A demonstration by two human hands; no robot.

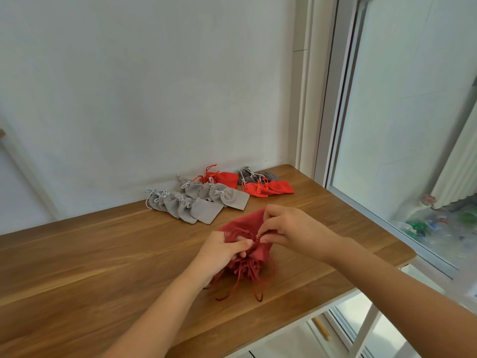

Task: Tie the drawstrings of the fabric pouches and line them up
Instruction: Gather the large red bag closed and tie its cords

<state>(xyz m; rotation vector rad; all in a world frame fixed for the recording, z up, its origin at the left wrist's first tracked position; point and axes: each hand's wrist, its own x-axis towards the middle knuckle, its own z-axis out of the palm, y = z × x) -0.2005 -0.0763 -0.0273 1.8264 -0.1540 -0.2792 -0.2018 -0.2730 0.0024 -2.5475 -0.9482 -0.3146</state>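
A heap of dark red fabric pouches [244, 223] lies mid-table, their red drawstrings [240, 282] trailing toward me. My left hand [223, 251] grips the gathered necks and strings of the heap. My right hand [289, 228] pinches a red drawstring at the top of one pouch, thumb and finger close to my left thumb. Behind, tied light grey pouches [198, 200] lie overlapping in rows. Further back sit a bright red pouch [224, 178], more bright red pouches [268, 188] and dark grey pouches [255, 176].
The wooden table [103, 254] runs against a white wall; its right edge [387, 267] ends by a sliding window [413, 125]. A white table leg [366, 329] shows below the edge.
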